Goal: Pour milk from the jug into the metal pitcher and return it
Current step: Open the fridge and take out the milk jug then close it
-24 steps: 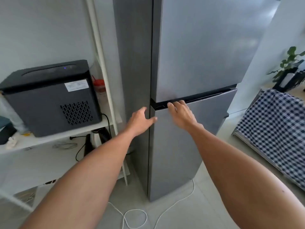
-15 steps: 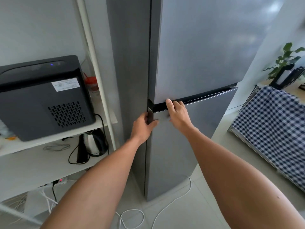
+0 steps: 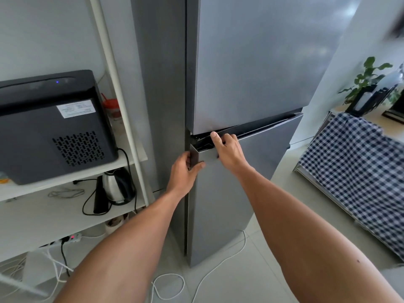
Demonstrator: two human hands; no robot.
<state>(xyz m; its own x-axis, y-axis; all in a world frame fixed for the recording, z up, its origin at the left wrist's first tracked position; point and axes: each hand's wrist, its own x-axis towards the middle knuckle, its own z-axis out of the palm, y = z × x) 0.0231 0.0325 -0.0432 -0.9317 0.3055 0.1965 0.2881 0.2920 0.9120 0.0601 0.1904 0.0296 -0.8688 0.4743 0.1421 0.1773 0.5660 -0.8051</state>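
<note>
While both hands grip it, the lower fridge door (image 3: 229,193) stands slightly ajar.
Left hand (image 3: 182,171) curls round its edge — right hand (image 3: 227,149) hooks fingers over its top.

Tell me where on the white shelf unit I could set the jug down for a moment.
Best bet: the lower shelf, bare left of the kettle apart from a loose wire coil. The upper shelf is crowded: the black appliance fills it, leaving a narrow strip by the white post.
</note>
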